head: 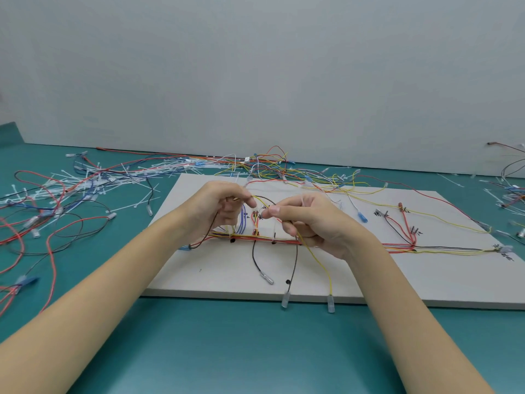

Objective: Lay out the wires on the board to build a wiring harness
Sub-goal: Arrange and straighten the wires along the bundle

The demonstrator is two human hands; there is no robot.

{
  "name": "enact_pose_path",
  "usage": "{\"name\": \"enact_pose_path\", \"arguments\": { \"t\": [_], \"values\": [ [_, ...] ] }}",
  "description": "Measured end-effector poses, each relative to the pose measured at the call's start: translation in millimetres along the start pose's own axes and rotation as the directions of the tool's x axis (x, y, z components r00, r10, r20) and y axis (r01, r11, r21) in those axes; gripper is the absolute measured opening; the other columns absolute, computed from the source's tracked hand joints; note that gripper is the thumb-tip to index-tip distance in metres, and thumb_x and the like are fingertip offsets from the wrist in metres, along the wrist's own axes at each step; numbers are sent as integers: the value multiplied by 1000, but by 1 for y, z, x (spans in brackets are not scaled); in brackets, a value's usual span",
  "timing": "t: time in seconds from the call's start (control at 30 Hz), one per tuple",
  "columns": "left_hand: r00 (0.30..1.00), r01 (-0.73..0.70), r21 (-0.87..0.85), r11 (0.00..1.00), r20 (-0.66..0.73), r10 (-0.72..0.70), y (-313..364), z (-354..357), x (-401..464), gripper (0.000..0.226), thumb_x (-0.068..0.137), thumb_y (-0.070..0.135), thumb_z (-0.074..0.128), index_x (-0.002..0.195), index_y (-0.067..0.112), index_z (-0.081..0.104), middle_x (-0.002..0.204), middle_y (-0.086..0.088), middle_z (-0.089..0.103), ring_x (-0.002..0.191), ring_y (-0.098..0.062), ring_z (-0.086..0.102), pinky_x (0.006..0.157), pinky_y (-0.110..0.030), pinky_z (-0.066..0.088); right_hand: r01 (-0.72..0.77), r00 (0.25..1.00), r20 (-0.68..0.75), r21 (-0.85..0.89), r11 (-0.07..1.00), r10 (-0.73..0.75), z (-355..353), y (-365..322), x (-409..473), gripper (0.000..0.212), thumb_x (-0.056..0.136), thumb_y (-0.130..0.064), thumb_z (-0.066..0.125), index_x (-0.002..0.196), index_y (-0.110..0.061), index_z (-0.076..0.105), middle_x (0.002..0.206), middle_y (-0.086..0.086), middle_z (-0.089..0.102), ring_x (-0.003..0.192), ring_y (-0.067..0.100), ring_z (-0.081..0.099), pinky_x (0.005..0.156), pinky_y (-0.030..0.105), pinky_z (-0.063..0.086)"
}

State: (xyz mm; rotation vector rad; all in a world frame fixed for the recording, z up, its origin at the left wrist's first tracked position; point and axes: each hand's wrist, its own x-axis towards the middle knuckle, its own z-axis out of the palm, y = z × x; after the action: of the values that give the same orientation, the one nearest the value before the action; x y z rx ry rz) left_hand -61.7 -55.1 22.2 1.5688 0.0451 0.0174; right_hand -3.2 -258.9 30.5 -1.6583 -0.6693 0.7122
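Left hand: the left hand (224, 207) is raised over the left part of the board, fingers curled, thumb and forefinger pinching the brown wire and the yellow wire at the top of their arc
Right hand: the right hand (305, 220) is just beside the left one, over the middle of the board, fingers curled, thumb and forefinger pinching the same two wires; something small and pale sits between the two pinches, too small to make out
Brown wire: the brown wire (295, 263) arcs between the hands, then hangs from the right hand to a clear terminal past the board's near edge; its other end runs down from the left hand toward the board's left edge
Yellow wire: the yellow wire (321, 265) follows the brown one through both pinches and drops to a second clear terminal at the near edge, to the right of the first
Board: the white board (227, 277) lies flat on the desk, near its middle
Laid harness: a bundle of red, yellow and black wires (397, 247) runs along the board from under the hands to its right edge, with branches rising toward the far edge
Black wire: a black wire (257, 263) leaves the bundle and ends in a clear terminal short of the near edge
Desk: the green desk (255, 351) carries the board
Loose stock: a heap of wires and white cable ties (85, 180) lies at the far left of the desk
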Motion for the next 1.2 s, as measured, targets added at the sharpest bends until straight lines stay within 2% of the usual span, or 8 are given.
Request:
{"name": "enact_pose_path", "arguments": {
  "t": [0.17, 0.4, 0.5, 0.67, 0.87, 1.0, 1.1, 1.2],
  "values": [
    [1000, -2, 30, 1000, -3, 2, 2, -14, 0, 19, 80, 15, 59, 78, 1, 72, 48, 4, 44, 46, -11, 38, 46, -20, 40, 3, 1000, 17, -30, 1000, -2, -5, -1, -2, 22, 91, -33, 63, 89, -18, 78, 45, -3, 47, 37, 8, 20, 38, 16, 15],
    [994, 107, -102, 989, -16, -110, -2, -31, -1, 20, 71, 24, 63, 71, 10, 76, 57, 3, 29, 49, -10, 36, 57, -23, 52, 20, 998, 62, 55, 998, -24, -8, -3, -6, 31, 82, -46, 63, 82, -18, 77, 41, -10, 25, 39, 7, 16, 38, 16, 16],
    [993, 116, -127, 985, -15, -119, -1, -34, -1, 18, 72, 22, 61, 68, 10, 75, 55, 3, 31, 49, -12, 35, 59, -26, 52, 35, 997, 66, 31, 999, -37, -10, -2, -5, 29, 81, -42, 64, 86, -17, 78, 41, -10, 26, 40, 7, 17, 37, 17, 17],
    [981, 76, -253, 965, -152, -117, -6, -32, 3, 23, 82, 11, 43, 63, 6, 55, 47, 2, 31, 44, -14, 30, 49, -23, 48, 51, 999, 11, -9, 999, -50, -13, 2, -2, 26, 78, -39, 68, 89, -17, 79, 40, -6, 34, 39, 7, 22, 40, 19, 18],
    [966, 92, -383, 919, -191, -176, -9, -36, 6, 38, 80, 12, 43, 44, 10, 59, 45, 2, 33, 40, -13, 32, 46, -21, 47, 45, 999, -19, -60, 997, -46, -17, 4, -2, 32, 76, -47, 68, 88, -20, 78, 42, -2, 47, 41, 11, 27, 53, 37, 10],
    [964, 94, -486, 869, -175, -202, -11, -36, 5, 22, 66, 14, 50, 45, 11, 56, 46, 3, 30, 39, -12, 30, 45, -21, 46, 48, 998, -24, -66, 997, -50, -19, 4, -3, 23, 76, -45, 67, 73, -25, 78, 51, 3, 54, 47, 15, 26, 47, 29, 12],
    [962, 80, -535, 841, -178, -206, -11, -36, 4, 13, 65, 13, 49, 52, 9, 51, 46, 4, 29, 38, -12, 28, 44, -21, 45, 55, 998, -18, -24, 998, -55, -25, 4, -4, 24, 80, -41, 67, 83, -20, 79, 47, -3, 51, 38, 10, 25, 32, 17, 20],
    [973, 87, -454, 887, -151, -173, -10, -35, 3, 19, 70, 15, 49, 51, 14, 46, 45, 6, 23, 39, -11, 23, 44, -21, 42, 47, 999, -12, -3, 999, -48, -28, 4, -5, 27, 75, -43, 70, 85, -19, 79, 46, -4, 46, 41, 8, 24, 35, 15, 20]
  ]
}}
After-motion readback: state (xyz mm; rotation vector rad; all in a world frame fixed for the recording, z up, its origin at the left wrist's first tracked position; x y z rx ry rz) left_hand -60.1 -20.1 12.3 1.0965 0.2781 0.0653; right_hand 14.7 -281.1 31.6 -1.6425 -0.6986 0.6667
